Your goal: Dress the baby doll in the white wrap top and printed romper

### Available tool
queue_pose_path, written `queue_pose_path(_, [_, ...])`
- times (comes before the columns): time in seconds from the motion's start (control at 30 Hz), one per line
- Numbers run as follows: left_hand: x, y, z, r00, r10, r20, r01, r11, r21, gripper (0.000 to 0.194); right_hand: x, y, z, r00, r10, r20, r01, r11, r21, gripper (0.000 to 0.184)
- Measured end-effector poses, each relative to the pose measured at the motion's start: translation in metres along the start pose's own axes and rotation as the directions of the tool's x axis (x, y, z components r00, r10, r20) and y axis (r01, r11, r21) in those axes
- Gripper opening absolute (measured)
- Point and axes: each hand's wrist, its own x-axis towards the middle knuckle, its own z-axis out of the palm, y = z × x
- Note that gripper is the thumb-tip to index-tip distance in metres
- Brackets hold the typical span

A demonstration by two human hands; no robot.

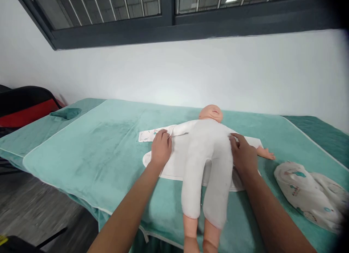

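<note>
A baby doll [205, 144] with a white cloth body lies on its back, its head toward the wall and its bare lower legs toward me. Under its torso a white baby garment [174, 162] is spread open. My left hand [161, 147] is closed at the garment's left sleeve [147, 135], which has a small print; the doll's hand on that side is hidden. On the other side, my right hand [243, 153] pinches white cloth beside the doll's chest. Past it, the doll's bare hand [265, 153] sticks out of the right sleeve [253, 141].
A green plush cover [89, 147] lies over the table. At the right is a folded, printed white cloth item [308, 195]. Behind the table stands a white wall [163, 75] under a dark-framed window [109, 35]. A black and red chair [27, 107] is at the far left.
</note>
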Motion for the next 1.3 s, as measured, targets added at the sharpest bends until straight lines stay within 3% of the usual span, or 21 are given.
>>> queue_pose_path(0.2, [-0.001,0.001,-0.003,1.0,0.01,0.0,-0.011,1.0,0.021,0.022,0.002,-0.012,0.008,0.993,0.098,0.06,-0.113,0.921,0.372,0.067])
queue_pose_path(0.37, [-0.002,0.008,-0.006,0.998,-0.059,0.032,0.061,0.995,-0.079,0.028,0.0,-0.016,0.012,0.981,0.037,0.192,-0.149,0.776,0.613,0.082])
queue_pose_path(0.53, [0.012,0.025,-0.007,0.977,-0.212,0.03,0.212,0.942,-0.258,0.029,-0.006,-0.027,0.017,0.958,-0.102,0.268,-0.101,0.755,0.647,0.087])
queue_pose_path(0.7, [0.043,0.043,-0.007,0.94,-0.321,0.117,0.34,0.844,-0.415,0.021,-0.01,-0.034,0.021,0.881,-0.262,0.394,-0.055,0.77,0.635,0.089])
queue_pose_path(0.83, [0.061,0.056,-0.019,0.945,-0.246,0.218,0.326,0.78,-0.534,0.015,-0.011,-0.035,0.018,0.834,-0.293,0.467,-0.064,0.789,0.611,0.087])
queue_pose_path(0.97, [0.065,0.084,-0.059,0.94,-0.118,0.321,0.287,0.783,-0.552,0.012,-0.01,-0.033,0.02,0.839,-0.272,0.472,-0.104,0.77,0.629,0.084])
queue_pose_path(1.03, [0.06,0.101,-0.082,0.936,0.005,0.353,0.191,0.835,-0.516,0.015,-0.01,-0.03,0.023,0.849,-0.257,0.461,-0.13,0.745,0.655,0.083])
queue_pose_path(1.13, [0.043,0.115,-0.106,0.891,0.227,0.393,-0.012,0.878,-0.479,0.022,-0.01,-0.027,0.027,0.862,-0.246,0.444,-0.153,0.709,0.689,0.081])
queue_pose_path(1.2, [0.026,0.112,-0.108,0.889,0.307,0.339,-0.109,0.861,-0.497,0.024,-0.01,-0.026,0.027,0.868,-0.237,0.435,-0.157,0.701,0.696,0.081])
queue_pose_path(1.23, [0.017,0.106,-0.106,0.914,0.295,0.278,-0.129,0.861,-0.491,0.023,-0.011,-0.026,0.027,0.871,-0.233,0.432,-0.156,0.702,0.695,0.08])
queue_pose_path(1.3, [-0.001,0.09,-0.098,0.971,0.161,0.176,-0.073,0.902,-0.425,0.022,-0.011,-0.024,0.027,0.875,-0.232,0.424,-0.145,0.711,0.688,0.079])
